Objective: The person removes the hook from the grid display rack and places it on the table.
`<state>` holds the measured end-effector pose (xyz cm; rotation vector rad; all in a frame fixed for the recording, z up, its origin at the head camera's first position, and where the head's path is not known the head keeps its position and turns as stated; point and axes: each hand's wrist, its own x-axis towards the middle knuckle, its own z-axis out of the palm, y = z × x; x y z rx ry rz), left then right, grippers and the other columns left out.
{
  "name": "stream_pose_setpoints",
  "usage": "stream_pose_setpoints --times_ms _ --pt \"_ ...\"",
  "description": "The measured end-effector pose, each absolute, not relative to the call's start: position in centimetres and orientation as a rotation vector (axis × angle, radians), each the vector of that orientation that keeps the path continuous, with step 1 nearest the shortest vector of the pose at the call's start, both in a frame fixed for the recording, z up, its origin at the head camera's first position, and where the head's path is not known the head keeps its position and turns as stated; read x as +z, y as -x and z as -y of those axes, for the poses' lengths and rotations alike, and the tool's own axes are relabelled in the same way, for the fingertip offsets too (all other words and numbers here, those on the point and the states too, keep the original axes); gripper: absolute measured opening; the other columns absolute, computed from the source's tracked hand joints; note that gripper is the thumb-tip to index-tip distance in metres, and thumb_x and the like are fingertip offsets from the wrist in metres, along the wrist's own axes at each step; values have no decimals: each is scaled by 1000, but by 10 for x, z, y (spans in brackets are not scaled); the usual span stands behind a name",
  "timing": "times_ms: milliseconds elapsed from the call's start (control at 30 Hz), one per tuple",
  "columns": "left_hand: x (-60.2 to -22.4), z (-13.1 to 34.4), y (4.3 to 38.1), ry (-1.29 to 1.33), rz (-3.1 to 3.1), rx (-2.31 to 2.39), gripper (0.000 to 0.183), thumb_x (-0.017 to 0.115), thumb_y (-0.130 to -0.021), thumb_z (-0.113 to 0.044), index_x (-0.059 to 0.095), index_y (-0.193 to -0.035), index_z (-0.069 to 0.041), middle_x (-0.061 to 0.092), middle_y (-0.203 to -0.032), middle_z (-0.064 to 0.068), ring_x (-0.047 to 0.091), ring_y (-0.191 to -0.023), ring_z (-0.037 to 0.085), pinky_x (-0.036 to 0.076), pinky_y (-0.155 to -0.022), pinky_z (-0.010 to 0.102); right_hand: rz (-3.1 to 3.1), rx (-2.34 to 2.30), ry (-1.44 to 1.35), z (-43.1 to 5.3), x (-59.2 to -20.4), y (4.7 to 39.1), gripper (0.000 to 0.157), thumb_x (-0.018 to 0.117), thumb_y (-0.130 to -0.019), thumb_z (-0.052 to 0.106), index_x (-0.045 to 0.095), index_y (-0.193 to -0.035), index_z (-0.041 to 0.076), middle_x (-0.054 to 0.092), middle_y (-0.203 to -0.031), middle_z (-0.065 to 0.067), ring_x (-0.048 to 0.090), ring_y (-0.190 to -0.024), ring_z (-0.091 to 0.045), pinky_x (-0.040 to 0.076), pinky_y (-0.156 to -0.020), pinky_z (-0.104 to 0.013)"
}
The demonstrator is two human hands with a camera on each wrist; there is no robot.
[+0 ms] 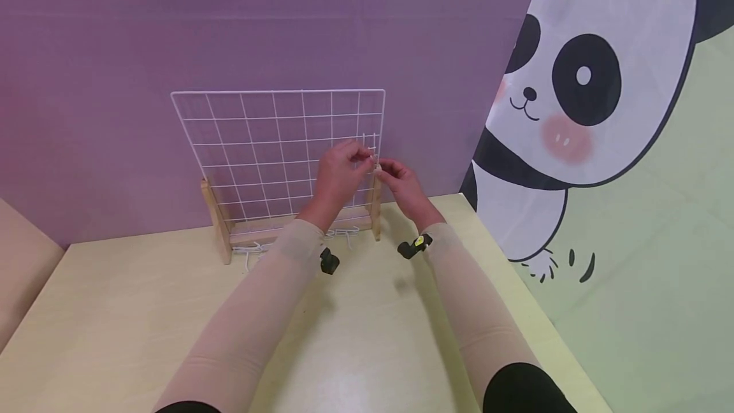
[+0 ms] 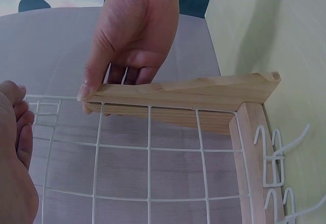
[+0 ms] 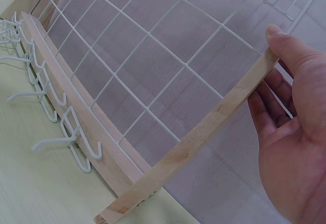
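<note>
A white wire grid panel [image 1: 275, 145] stands in a wooden stand. My left hand [image 1: 341, 174] is at the panel's right side, its thumb and fingers curled together at a white wire hook [image 2: 48, 109] that hangs on the grid. The hook's prong is mostly hidden by those fingers, and they appear to pinch it. With my right hand [image 3: 300, 117] I grip the upper end of the stand's right wooden upright [image 3: 204, 124], the thumb on its front edge and the other fingers behind.
Several more white hooks [image 3: 71, 137] hang along the stand's wooden crossbar [image 3: 84, 112], low in front. The left upright [image 1: 215, 218] stands across from the right one. All this is on a pale tabletop [image 1: 132, 311], against a purple wall [image 1: 115, 81].
</note>
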<state>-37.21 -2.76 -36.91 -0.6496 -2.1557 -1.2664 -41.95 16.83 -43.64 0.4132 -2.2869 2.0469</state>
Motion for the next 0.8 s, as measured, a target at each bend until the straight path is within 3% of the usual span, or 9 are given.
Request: stream_pose_setpoints --times_ms 533,800 --pt "-352 31 368 676 2074 -1286 5 79 -101 -2 82 -106 0 76 -103 11 74 -100 26 63 -97 39 2249 2064 -407 -165 -436 421 36 71 -111 24 69 -142 6 71 -133 -8 62 -129 -24 42 -125 -46" --pt "-347 30 367 677 2043 -1262 4 80 -101 -5 82 -104 -2 74 -100 10 74 -98 27 63 -94 39 2260 2049 -395 -166 -437 422 37 71 -111 24 69 -143 6 70 -134 -8 62 -128 -23 43 -124 -45"
